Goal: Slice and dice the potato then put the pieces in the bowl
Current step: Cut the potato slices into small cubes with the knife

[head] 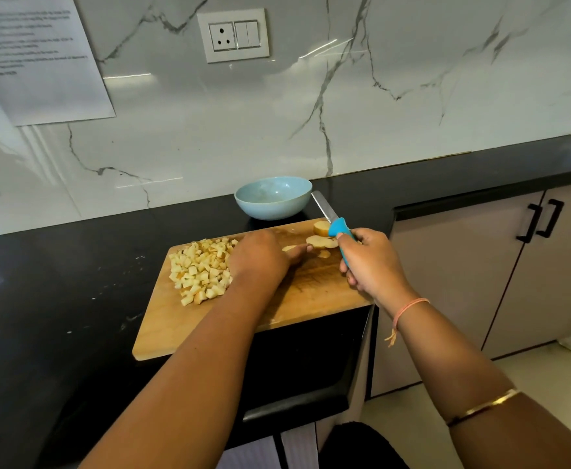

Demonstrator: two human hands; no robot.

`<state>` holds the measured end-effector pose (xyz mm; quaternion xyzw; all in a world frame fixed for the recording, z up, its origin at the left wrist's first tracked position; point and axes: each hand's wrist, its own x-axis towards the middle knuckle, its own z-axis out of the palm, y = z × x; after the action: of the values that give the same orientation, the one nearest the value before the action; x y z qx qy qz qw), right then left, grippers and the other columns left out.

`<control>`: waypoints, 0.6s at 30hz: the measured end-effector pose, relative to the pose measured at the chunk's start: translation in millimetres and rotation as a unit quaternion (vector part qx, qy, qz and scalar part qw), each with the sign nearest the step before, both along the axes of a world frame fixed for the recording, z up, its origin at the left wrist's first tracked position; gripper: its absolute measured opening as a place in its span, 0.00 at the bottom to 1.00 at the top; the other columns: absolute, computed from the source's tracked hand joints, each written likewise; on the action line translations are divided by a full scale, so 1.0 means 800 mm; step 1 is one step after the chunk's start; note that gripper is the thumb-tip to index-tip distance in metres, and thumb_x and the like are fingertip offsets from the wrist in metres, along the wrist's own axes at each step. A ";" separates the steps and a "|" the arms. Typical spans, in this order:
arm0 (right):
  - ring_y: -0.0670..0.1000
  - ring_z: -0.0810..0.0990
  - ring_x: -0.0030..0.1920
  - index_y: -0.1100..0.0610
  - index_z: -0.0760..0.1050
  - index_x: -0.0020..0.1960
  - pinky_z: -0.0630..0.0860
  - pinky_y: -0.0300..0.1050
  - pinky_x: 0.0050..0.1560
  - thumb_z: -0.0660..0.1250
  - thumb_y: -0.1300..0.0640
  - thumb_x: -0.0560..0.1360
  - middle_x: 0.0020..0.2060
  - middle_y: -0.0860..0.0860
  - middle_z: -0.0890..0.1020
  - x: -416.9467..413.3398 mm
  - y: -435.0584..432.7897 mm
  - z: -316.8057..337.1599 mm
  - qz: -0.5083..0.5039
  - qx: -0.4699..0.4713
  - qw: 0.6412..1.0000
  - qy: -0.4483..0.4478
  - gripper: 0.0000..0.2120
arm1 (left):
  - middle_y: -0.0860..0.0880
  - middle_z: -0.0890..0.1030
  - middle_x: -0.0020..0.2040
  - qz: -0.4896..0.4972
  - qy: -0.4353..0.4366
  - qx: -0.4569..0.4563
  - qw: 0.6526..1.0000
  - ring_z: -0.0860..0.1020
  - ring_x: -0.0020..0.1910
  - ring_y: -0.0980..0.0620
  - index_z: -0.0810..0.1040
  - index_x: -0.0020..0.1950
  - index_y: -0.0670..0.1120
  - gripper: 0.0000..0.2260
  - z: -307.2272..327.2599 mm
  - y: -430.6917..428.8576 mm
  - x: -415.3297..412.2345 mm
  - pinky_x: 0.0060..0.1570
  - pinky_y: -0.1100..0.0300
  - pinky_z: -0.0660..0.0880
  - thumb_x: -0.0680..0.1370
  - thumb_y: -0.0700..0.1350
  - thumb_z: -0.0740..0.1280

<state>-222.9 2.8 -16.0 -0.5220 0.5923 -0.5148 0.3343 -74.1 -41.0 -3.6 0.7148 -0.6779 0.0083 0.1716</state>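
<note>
Bowl: a pale blue bowl point(273, 201) stands upright on the black counter point(74, 282), just past the far edge of the cutting board and apart from it. Its inside shows only bare blue surface.
Cutting board: a wooden cutting board point(277, 319) lies flat on the counter, its near right corner reaching the counter's edge.
Diced potato: a loose heap of diced potato point(203, 269) covers the board's far left part, from near the far left corner in towards the middle. It touches the side of the left hand.
Potato slices: a few flat potato slices point(323, 242) lie near the board's far right corner, with a thicker end piece point(321, 227) just behind them at the far edge.
Left hand: the left hand point(260, 262) lies palm down in the middle of the board. The fingers point(302, 249) are stretched out together and reach the nearest slice.
Right hand: the right hand point(372, 262) is over the board's right edge, fingers and thumb wrapped tight round the blue handle of the knife point(331, 216).
Knife: its blade points up and away, with the tip beside the bowl's right rim, above the slices.
Wrist and arm: a thin orange thread point(409, 308) circles the right wrist, with a gold bangle point(484, 406) further up the forearm.
Surroundings: the marble wall behind carries a socket plate point(233, 35) and a printed sheet point(40, 59); cabinet doors point(463, 282) with black handles stand to the right.
</note>
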 end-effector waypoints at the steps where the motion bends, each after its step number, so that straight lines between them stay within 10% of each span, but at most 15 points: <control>1: 0.44 0.68 0.21 0.53 0.75 0.53 0.65 0.35 0.20 0.58 0.52 0.80 0.31 0.52 0.75 0.000 0.000 0.000 0.004 0.003 1.000 0.003 0.09 | 0.47 0.79 0.41 -0.008 0.020 -0.006 1.000 0.77 0.41 0.49 0.77 0.45 0.44 0.28 0.000 0.001 0.000 0.31 0.59 0.66 0.72 0.70 0.61; 7: 0.43 0.69 0.22 0.54 0.72 0.66 0.65 0.34 0.20 0.58 0.51 0.80 0.31 0.51 0.76 0.001 0.001 0.001 0.018 0.015 0.999 0.022 0.16 | 0.48 0.78 0.62 -0.068 0.193 -0.099 0.974 0.76 0.59 0.49 0.74 0.66 0.46 0.15 0.005 0.008 0.016 0.53 0.59 0.71 0.79 0.41 0.62; 18: 0.46 0.67 0.21 0.54 0.73 0.62 0.64 0.35 0.19 0.58 0.53 0.81 0.29 0.52 0.75 0.002 0.008 0.015 0.048 0.048 0.997 0.024 0.13 | 0.46 0.74 0.67 -0.101 0.155 -0.113 0.976 0.74 0.62 0.48 0.66 0.72 0.49 0.22 0.003 0.008 0.020 0.53 0.59 0.72 0.78 0.38 0.62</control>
<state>-221.3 9.3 -3.7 -0.5456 0.5982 -0.4562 0.3692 -58.3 -34.8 -1.0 0.6115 -0.7061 -0.0429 0.3544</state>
